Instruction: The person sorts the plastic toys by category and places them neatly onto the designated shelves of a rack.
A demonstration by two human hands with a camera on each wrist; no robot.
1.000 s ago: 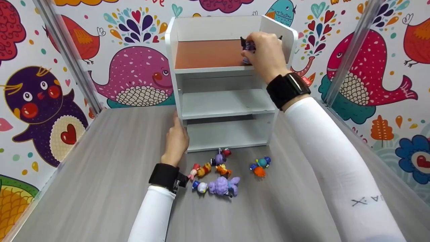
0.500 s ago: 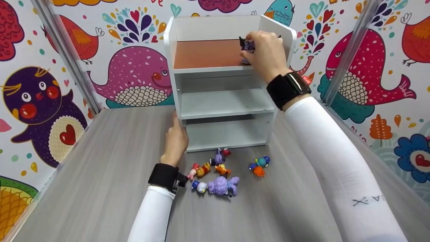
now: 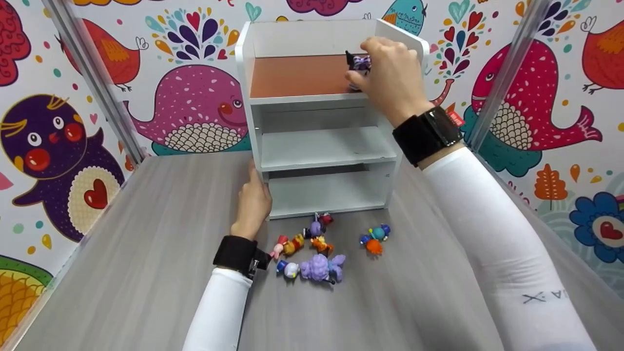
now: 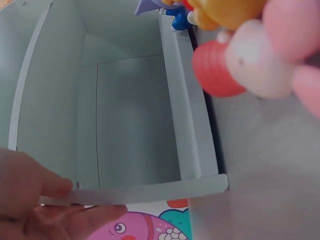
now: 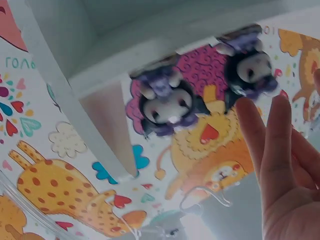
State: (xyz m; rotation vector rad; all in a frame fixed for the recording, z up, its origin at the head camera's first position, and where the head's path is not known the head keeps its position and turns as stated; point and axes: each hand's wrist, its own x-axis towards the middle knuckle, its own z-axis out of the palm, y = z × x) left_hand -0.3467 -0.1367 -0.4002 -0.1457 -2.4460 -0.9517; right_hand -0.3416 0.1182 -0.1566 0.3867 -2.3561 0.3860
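Note:
My left hand grips the left side panel of a white shelf unit; in the left wrist view its thumb and fingers lie on opposite faces of the panel. My right hand is at the right of the brown top shelf, beside a black-and-purple figurine. From the right wrist, two such figurines stand near the shelf's front edge, a left one and a right one. Fairly straight fingers are right at the right figurine's head. The hand hides that figurine in the head view.
Several toy figurines lie on the grey table before the shelf: a large purple one, a yellow-and-red bear, a pink one, an orange one. Blue-and-orange toys lie farther right. Printed walls stand behind.
My right hand has loosened around the figurine at the top shelf, and its wrist has shifted slightly right. The left hand stays on the side panel.

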